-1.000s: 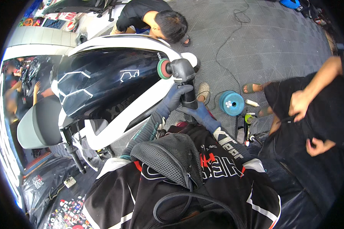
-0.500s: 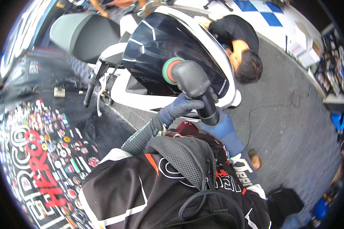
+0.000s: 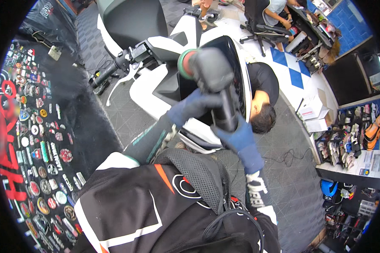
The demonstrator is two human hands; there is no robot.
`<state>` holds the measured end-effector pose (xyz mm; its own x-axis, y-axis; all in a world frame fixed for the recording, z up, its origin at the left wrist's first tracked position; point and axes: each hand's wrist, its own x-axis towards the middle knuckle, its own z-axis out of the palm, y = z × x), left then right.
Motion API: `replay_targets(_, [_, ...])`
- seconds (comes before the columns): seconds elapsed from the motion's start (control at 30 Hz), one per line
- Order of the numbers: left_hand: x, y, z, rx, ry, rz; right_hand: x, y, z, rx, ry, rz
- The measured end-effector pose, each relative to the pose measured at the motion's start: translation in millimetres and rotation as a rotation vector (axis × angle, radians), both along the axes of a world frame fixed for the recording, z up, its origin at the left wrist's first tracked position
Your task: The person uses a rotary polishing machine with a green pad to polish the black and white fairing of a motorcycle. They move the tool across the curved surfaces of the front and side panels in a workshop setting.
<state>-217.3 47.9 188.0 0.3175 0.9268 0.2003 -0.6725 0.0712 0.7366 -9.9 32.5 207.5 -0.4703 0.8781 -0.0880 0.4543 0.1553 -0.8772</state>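
My left hand, in a dark blue glove, is closed around the neck of a black handheld polisher. The right hand, in a blue glove, wraps around the lower end of its handle. The polisher's round green-and-red pad faces left, beside the glossy black panel of a white scooter. Whether the pad touches the panel I cannot tell. The polisher's body hides much of that panel and looks blurred. The scooter's handlebar lies left of the pad.
Close on the scooter's right, a person in black bends down low. A sticker-covered black sheet hangs at left. A thin cable lies on the grey floor at right. Shelves of goods, an office chair and another person stand farther off.
My view has swung, showing more of the shop at right. The polisher, still in both hands, has shifted from mid-panel toward the handlebar side. The bent person remains beside the scooter.
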Motion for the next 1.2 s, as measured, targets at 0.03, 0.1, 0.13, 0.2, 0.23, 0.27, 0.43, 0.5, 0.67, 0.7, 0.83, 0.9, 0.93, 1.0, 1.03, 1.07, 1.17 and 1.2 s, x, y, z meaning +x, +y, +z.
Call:
replay_targets(0.03, [-5, -13, -6, 0.072, -0.009, -0.023, -1, -10, -4, -0.005, -0.082, -0.026])
replay_targets(0.1, [-12, -31, -17, 0.13, -0.006, -0.049, 0, -28, -13, -0.022, -0.143, -0.006])
replay_targets(0.13, [-15, -36, -21, 0.111, 0.02, -0.084, 1, -34, -16, -0.045, -0.175, -0.004])
replay_targets(0.2, [-14, -39, -26, 0.051, 0.091, -0.125, 3, -40, -24, -0.035, -0.128, -0.041])
replay_targets(0.23, [-14, -36, -26, 0.03, 0.124, -0.14, 4, -40, -25, -0.049, -0.093, -0.05])
replay_targets(0.27, [-12, -32, -24, -0.022, 0.166, -0.153, 5, -38, -26, -0.144, -0.057, -0.077])
replay_targets(0.43, [-5, 6, -3, -0.079, 0.115, -0.123, 9, 1, -12, -0.178, -0.064, -0.066])
replay_targets(0.5, [6, 26, 4, -0.074, 0.077, -0.042, 12, 22, -3, -0.185, -0.072, -0.065])
replay_targets(0.67, [31, 77, 16, -0.054, 0.077, 0.097, 35, 91, 13, -0.178, 0.033, 0.055])
replay_targets(0.7, [37, 88, 16, -0.09, 0.092, 0.13, 39, 105, 11, -0.209, 0.008, 0.047])
replay_targets(0.83, [59, 133, 10, -0.205, 0.102, 0.215, 56, 157, -3, -0.284, 0.009, 0.078])
replay_targets(0.9, [69, 153, 6, -0.315, 0.15, 0.2, 67, 174, -8, -0.369, 0.027, 0.071])
replay_targets(0.93, [75, 160, 5, -0.325, 0.11, 0.166, 74, 181, -8, -0.435, 0.162, 0.127])
replay_targets(1.0, [82, 165, 4, -0.361, 0.129, 0.161, 81, 185, -8, -0.489, 0.188, 0.162])
replay_targets(1.03, [84, 164, 4, -0.375, 0.113, 0.147, 82, 185, -8, -0.508, 0.228, 0.183])
replay_targets(1.07, [84, 161, 5, -0.367, 0.105, 0.119, 83, 181, -7, -0.477, 0.2, 0.18])
replay_targets(1.17, [78, 141, 9, -0.304, 0.1, 0.103, 76, 159, -4, -0.425, 0.112, 0.112])
replay_targets(1.2, [73, 132, 10, -0.282, 0.097, 0.076, 72, 149, -4, -0.389, 0.13, 0.121])
